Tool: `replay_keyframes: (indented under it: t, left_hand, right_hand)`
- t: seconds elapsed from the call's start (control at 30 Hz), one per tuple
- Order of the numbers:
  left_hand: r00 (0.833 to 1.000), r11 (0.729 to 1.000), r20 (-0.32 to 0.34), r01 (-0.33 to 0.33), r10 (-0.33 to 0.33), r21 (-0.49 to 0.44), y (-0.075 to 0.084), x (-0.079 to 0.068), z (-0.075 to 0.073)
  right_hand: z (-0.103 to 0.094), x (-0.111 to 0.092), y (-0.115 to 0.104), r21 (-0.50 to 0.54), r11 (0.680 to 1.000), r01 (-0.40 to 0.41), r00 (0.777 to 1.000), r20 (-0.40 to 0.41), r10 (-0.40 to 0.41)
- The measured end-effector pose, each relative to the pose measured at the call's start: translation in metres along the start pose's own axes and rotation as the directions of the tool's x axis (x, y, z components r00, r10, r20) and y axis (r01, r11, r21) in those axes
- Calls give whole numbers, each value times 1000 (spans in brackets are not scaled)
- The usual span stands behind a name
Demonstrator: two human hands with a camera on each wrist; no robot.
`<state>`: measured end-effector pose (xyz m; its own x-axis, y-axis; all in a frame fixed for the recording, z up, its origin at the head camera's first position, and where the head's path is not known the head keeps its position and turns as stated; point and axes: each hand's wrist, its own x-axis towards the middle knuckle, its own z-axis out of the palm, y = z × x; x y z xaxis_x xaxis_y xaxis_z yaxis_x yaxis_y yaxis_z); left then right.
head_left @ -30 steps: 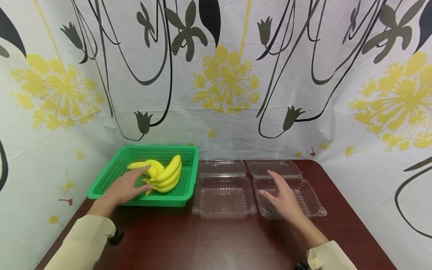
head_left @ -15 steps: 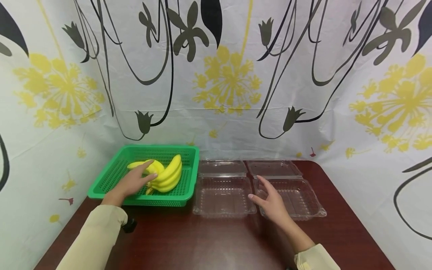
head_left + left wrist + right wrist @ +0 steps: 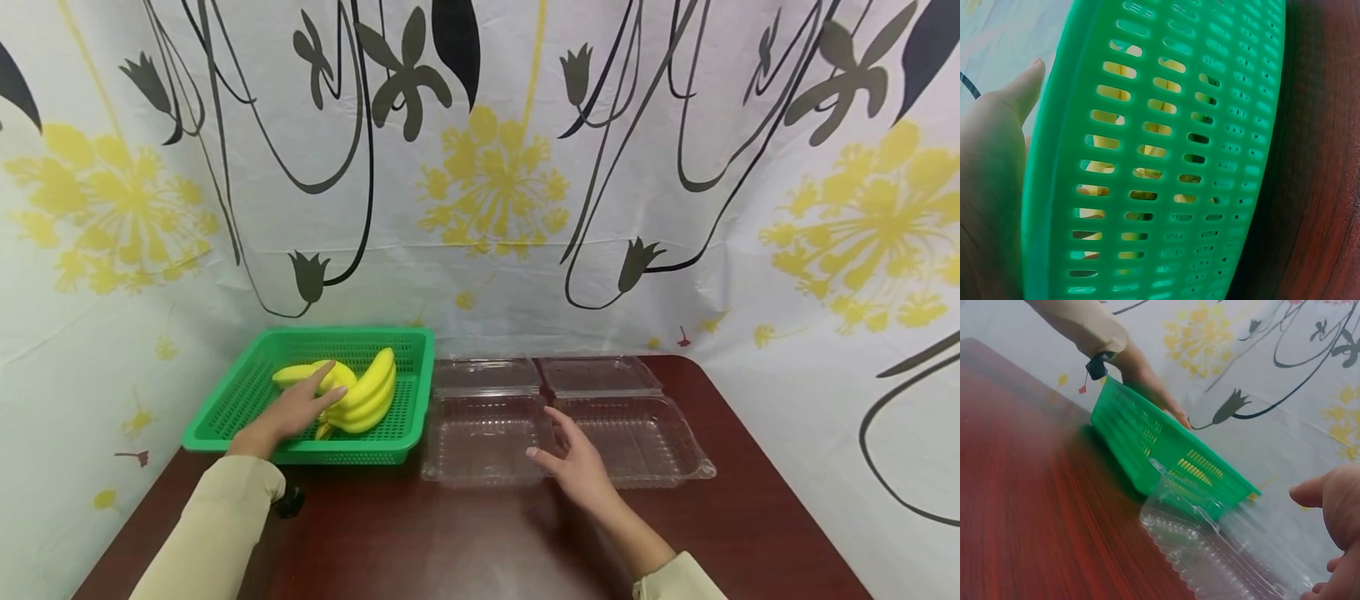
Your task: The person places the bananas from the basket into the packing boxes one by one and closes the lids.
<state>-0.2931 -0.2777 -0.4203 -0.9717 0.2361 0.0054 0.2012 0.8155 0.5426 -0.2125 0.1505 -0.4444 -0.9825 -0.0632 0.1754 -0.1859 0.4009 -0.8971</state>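
Observation:
My left hand (image 3: 288, 412) reaches over the front rim of a green plastic basket (image 3: 426, 400), its thumb and index finger stretched apart over yellow bananas. One banana bunch (image 3: 375, 390) lies to the right, and another banana bunch (image 3: 292, 375) is partly covered by the hand. In the left wrist view the thumb (image 3: 1025, 84) extends past the basket wall (image 3: 1166, 156), and yellow shows through its slots. Nothing is in my right hand (image 3: 581, 471), whose fingers are loosely spread near the border between two clear clamshell containers, the left container (image 3: 480, 446) and the right container (image 3: 645, 442).
Both containers lie opened, with the left lid (image 3: 487, 373) and right lid (image 3: 600, 375) folded back toward the patterned curtain (image 3: 480, 292). Beneath everything is a dark reddish-brown table (image 3: 420, 542). A black strap (image 3: 288, 502) is on the left wrist.
My right hand has moved left from over the right container toward the left one. My left hand has shifted slightly, still over the bananas. The head view has turned slightly.

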Motion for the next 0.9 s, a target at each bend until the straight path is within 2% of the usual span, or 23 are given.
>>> replay_keyframes:
  t: [0.2, 0.3, 0.47, 0.63, 0.9]
  left_hand:
    - [1000, 1000, 4, 24, -24, 13, -3, 2, 0]
    - [999, 998, -5, 34, -34, 61, -4, 3, -1]
    - [996, 986, 6, 88, -89, 142, -4, 4, 0]
    - [992, 985, 44, 115, -122, 130, -5, 5, 2]
    - [986, 987, 91, 128, -136, 95, -6, 8, 2]
  right_hand:
    - [10, -3, 0, -21, 1000, -17, 1000, -9, 17]
    - [14, -3, 2, -29, 999, -22, 1000, -21, 21]
    - [17, -4, 4, -70, 997, -46, 997, -60, 41]
    - [19, -5, 4, -57, 996, -61, 994, -95, 55]
    - [23, -2, 2, -24, 996, -85, 989, -123, 81]
